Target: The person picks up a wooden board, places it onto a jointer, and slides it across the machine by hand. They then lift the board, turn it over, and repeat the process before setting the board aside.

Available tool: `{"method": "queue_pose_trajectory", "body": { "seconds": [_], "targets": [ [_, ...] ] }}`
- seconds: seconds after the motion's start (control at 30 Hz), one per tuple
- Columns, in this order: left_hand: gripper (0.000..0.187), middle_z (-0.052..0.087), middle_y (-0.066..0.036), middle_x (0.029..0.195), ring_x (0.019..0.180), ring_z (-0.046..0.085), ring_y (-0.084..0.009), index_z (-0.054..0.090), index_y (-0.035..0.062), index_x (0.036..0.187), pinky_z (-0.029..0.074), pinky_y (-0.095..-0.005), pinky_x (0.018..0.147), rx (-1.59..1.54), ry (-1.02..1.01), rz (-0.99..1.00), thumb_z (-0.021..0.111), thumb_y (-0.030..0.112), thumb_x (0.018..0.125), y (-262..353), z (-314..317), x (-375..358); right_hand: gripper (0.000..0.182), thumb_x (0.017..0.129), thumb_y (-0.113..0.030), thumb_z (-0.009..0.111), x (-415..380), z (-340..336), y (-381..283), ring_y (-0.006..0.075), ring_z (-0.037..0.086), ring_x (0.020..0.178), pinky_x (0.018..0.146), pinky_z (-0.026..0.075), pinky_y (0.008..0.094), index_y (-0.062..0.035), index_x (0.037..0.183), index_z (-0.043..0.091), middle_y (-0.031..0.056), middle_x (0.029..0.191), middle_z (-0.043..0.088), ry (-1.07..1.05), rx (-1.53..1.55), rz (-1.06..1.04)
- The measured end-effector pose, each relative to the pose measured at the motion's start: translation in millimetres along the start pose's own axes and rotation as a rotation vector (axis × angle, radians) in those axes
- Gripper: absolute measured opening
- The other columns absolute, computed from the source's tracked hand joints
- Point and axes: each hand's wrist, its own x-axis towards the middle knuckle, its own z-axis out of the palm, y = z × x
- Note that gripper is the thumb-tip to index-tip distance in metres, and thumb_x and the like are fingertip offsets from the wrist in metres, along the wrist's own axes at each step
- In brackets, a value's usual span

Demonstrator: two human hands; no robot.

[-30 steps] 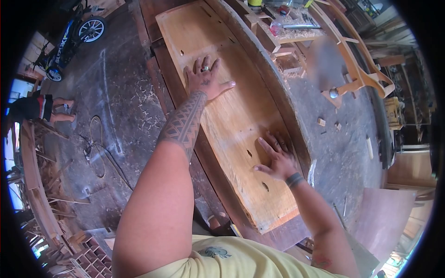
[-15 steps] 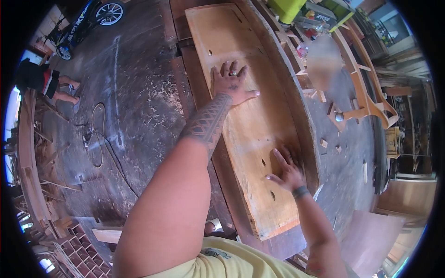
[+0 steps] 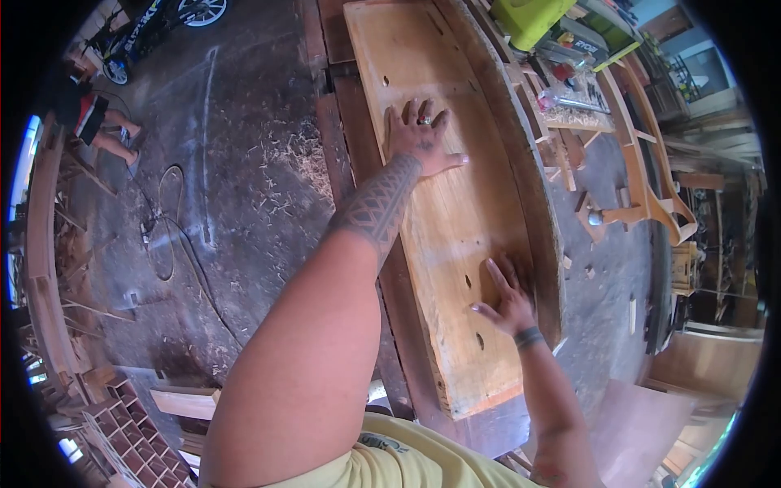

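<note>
A long light-brown wooden board (image 3: 468, 199) with a few dark knots lies lengthwise in front of me. Flat on its upper middle part rests my left hand (image 3: 419, 140), fingers spread, a ring on one finger. Lower down, my right hand (image 3: 511, 299) lies on the board near its right side, thumb and fingers apart; some fingertips are in shadow. Along the right of the board stands a raised, rough-edged wooden side piece (image 3: 541, 236). Beneath and to the left run dark wooden beams (image 3: 399, 301). Neither hand holds anything.
Wood shavings (image 3: 305, 163) and a cord (image 3: 191, 252) lie on the dark floor at left. A person's legs (image 3: 114, 138) and a motorcycle (image 3: 134, 32) are at upper left. A curved wooden frame (image 3: 639, 163) and a bright green tool case (image 3: 529, 20) stand at upper right.
The whole view has shifted slightly as my head moved. Both hands stay spread on the board in about the same places. A blurred area at upper right no longer shows.
</note>
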Motion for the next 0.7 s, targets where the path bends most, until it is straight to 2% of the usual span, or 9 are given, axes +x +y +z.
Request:
{"method": "queue_pose_trajectory", "body": {
  "seconds": [0.03,0.13,0.23,0.43,0.7],
  "targets": [
    [0.122,0.019,-0.013,0.192,0.176,0.013,-0.0407,0.025,0.0219,0.184,0.01,-0.0762,0.135,0.007,0.006,0.001,0.055,0.096,0.092,0,1,0,0.111,0.087,-0.067,0.089,1,-1,0,0.0512,0.03,0.169,0.135,0.034,0.0565,-0.0199,0.177,0.043,0.0237,0.184,0.032,0.008,-0.036,-0.022],
    [0.121,0.02,-0.014,0.192,0.176,0.014,-0.0412,0.026,0.0216,0.184,0.009,-0.0765,0.135,0.024,0.031,-0.001,0.053,0.096,0.093,0,7,0,0.111,0.087,-0.066,0.089,3,3,3,0.052,0.031,0.168,0.134,0.036,0.0562,-0.0189,0.177,0.043,0.0245,0.184,0.033,0.031,-0.03,-0.046],
    [0.121,0.02,-0.014,0.192,0.176,0.014,-0.0415,0.025,0.0219,0.184,0.009,-0.0763,0.135,0.034,0.033,-0.002,0.053,0.097,0.093,1,6,0,0.11,0.089,-0.077,0.082,1,7,3,0.0505,0.019,0.172,0.139,0.023,0.0591,-0.0234,0.177,0.043,0.0219,0.185,0.031,0.014,0.111,0.021],
    [0.123,0.019,-0.013,0.192,0.176,0.013,-0.0421,0.023,0.0237,0.185,0.008,-0.0759,0.136,0.015,0.05,-0.005,0.055,0.097,0.091,2,7,0,0.111,0.088,-0.075,0.084,1,10,6,0.0509,0.023,0.171,0.138,0.026,0.0589,-0.0235,0.178,0.043,0.0224,0.185,0.031,0.032,0.155,0.003],
    [0.124,0.019,-0.014,0.192,0.177,0.014,-0.0407,0.023,0.0239,0.185,0.009,-0.0741,0.136,0.012,0.02,0.002,0.059,0.096,0.09,2,-9,-2,0.113,0.086,-0.074,0.087,1,4,1,0.0501,0.025,0.171,0.139,0.024,0.0583,-0.0236,0.177,0.044,0.0219,0.186,0.031,0.025,0.098,0.015]
  ]
}}
